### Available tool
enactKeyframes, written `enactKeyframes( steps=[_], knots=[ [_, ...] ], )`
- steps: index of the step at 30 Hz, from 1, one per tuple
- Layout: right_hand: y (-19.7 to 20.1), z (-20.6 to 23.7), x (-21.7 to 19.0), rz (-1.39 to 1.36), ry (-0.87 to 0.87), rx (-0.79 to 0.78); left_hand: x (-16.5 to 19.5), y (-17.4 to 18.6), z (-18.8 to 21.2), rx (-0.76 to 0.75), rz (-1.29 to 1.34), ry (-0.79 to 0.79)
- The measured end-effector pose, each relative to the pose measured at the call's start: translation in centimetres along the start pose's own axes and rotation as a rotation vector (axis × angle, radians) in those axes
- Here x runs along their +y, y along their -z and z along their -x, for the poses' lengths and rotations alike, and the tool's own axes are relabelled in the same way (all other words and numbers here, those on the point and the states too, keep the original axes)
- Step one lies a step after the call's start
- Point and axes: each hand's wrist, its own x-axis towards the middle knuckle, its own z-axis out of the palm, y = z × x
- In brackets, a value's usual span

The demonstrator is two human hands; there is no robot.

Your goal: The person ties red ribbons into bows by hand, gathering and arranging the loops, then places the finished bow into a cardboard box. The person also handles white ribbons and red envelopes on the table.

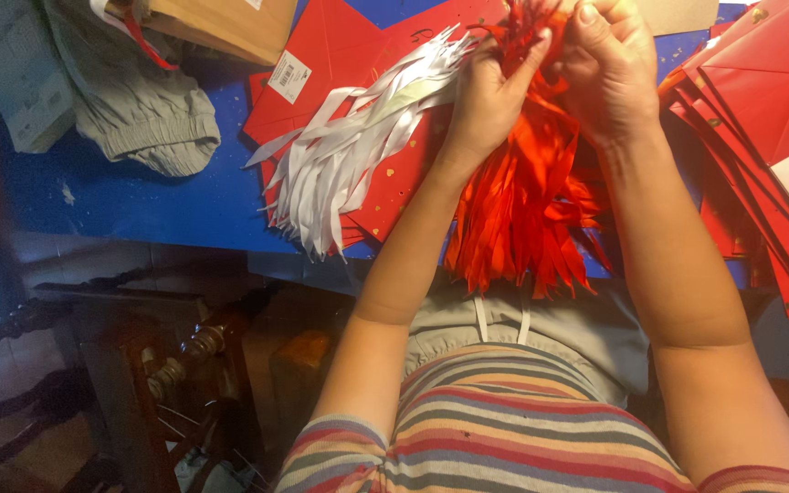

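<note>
Both hands meet at about 1 o'clock, near the top edge of the view. The left hand (490, 96) is curled shut around the gathered top of a bundle of red ribbons (522, 215), thumb pressed against the strands; the right hand (609, 68) closes on the same bunch from the other side, fingers (586, 18) bent over its frayed top. The red strips hang down from the grip toward 6 o'clock, fanning out over the table's near edge and the person's lap. At 10 o'clock from the hands a sheaf of white ribbons (349, 155) lies spread on the blue table (139, 201) — its upper end reaches the left hand, though whether it is held I cannot tell. Red paper bags (760, 110) are stacked at 3 o'clock, more of them under the ribbons; a grey garment (134, 110) lies at 9 o'clock — well apart from the hands
</note>
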Motion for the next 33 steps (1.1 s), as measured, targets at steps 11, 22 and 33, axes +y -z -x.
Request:
enactKeyframes(
  steps=[11,22,33],
  knots=[
    [0.1,-0.6,-0.9,-0.049,0.068,0.01,1.4,0.4,-0.3,0.053,-0.24,0.097],
    [0.6,-0.5,-0.6,-0.084,-0.014,-0.076,-0.5,0.2,0.6,-0.072,-0.282,-0.083],
    [1.7,-0.8,0.0,-0.058,0.186,0.124,1.3,2.0,0.2,-0.286,-0.234,0.164]
  ],
)
